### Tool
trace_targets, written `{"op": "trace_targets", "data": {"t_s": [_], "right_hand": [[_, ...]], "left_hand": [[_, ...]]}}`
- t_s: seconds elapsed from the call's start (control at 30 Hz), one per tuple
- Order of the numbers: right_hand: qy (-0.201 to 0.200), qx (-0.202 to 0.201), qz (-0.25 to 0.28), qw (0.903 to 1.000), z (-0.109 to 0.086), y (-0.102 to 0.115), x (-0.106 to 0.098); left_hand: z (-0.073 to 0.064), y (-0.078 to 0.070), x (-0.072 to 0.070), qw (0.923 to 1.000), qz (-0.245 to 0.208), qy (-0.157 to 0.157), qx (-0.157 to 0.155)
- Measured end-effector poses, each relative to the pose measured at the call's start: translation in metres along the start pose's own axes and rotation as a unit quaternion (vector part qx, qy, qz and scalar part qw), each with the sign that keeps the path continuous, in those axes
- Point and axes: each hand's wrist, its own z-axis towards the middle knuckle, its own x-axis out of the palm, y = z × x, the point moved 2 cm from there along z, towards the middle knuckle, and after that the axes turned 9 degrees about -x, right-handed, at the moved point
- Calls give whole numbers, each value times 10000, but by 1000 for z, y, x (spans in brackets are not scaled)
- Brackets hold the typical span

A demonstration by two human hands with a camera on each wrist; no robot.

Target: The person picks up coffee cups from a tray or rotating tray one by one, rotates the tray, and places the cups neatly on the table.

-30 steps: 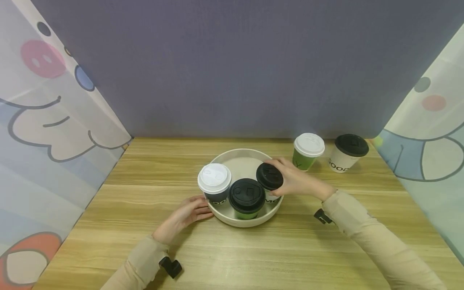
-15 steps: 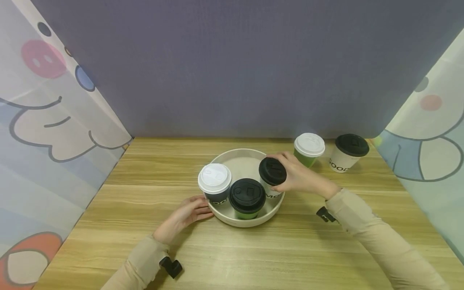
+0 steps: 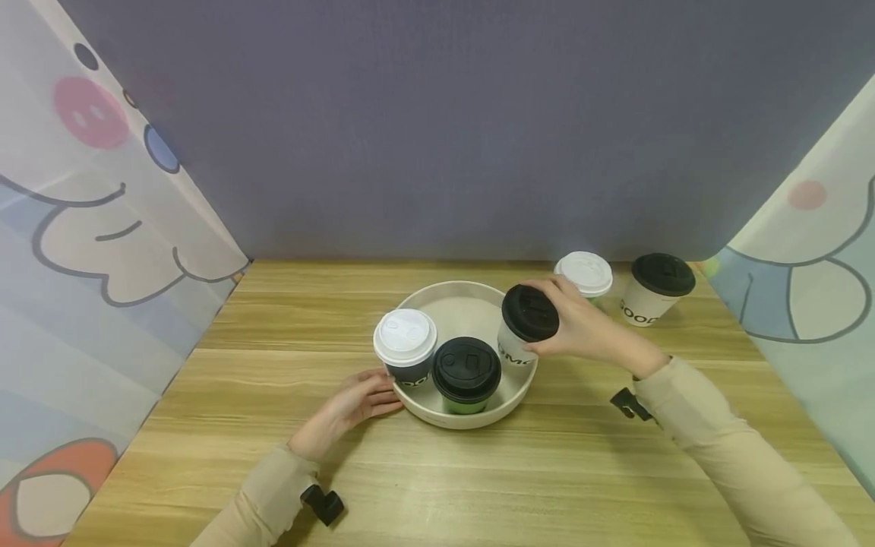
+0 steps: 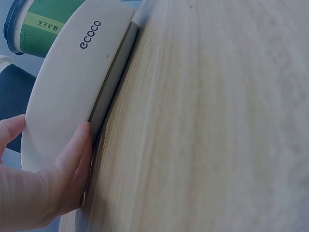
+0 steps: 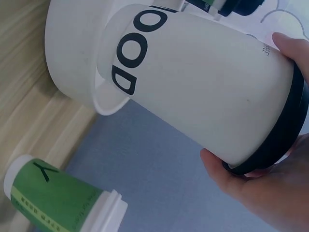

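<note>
My right hand [image 3: 579, 327] grips a white paper coffee cup [image 3: 514, 347] around its black lid, thumb on one side and fingers on the other. Slightly tilted, this cup is raised at the right side of a round cream tray [image 3: 454, 292]. In the right wrist view, the base of the lettered cup [image 5: 203, 87] overlaps the tray's rim. My left hand [image 3: 352, 403] holds the tray at its near left, the thumb at the rim and fingers against the lower outer wall [image 4: 63, 96]. Inside the tray stand a dark cup with a white lid [image 3: 405, 338] and a green cup with a black lid [image 3: 466, 370].
Behind my right hand stands a green cup with a white lid [image 3: 584, 272], partly hidden. To its right is a white cup with a black lid [image 3: 652, 292]. A grey panel [image 3: 437, 137] closes off the back of the wooden table [image 3: 465, 486]; printed curtains hang at both sides.
My right hand has lifted the white cup with the black lid and moved it right and away, toward the tray's right rim. The left hand and tray have stayed in place.
</note>
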Motion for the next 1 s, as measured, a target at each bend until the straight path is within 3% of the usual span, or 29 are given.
{"op": "trace_targets", "data": {"t_s": [0.5,1.0], "right_hand": [[-324,-46,-359,9988,-17,-6,-21],[-342,615,-564,9959,-46,-22,-39]], "left_hand": [[-3,0,0,10000,43,-62,24],[-6,-1,1,9999,-38,66,86]]}}
